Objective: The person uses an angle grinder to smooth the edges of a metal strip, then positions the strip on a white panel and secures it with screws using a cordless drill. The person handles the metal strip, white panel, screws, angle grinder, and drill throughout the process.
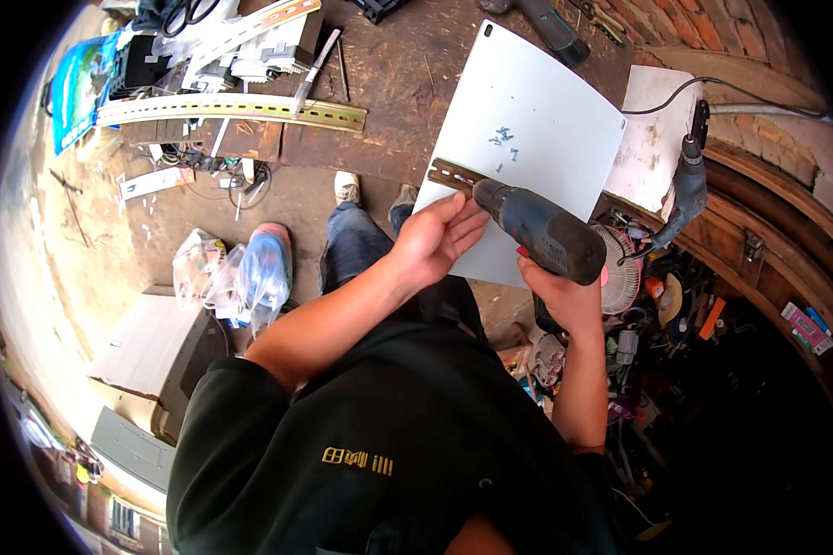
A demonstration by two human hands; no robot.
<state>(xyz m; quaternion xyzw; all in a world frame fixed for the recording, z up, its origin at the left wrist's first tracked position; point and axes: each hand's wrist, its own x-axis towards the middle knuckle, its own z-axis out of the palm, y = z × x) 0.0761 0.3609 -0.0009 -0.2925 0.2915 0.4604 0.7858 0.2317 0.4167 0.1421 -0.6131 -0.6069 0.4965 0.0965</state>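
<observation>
My right hand (565, 294) is wrapped around the handle of a blue and black cordless drill (551, 231). The drill's chuck end points to the upper left, at a short slotted metal rail (453, 176). This rail lies on a white panel (546, 88) at the near edge of the workbench. Just below the rail and chuck is my left hand (438, 239), its fingers stretched out. Its thumb is close to the rail; I cannot tell whether it touches. The drill's body hides the rail's right end and any bit. Small blue pieces (502, 137) are scattered on the panel.
A long slotted rail (222, 108) and clutter cover the bench's left part. Another power tool (551, 32) lies behind the panel. At right hangs a corded drill (688, 190), near a fan (620, 268). Plastic bags (264, 268) stand on the floor at left.
</observation>
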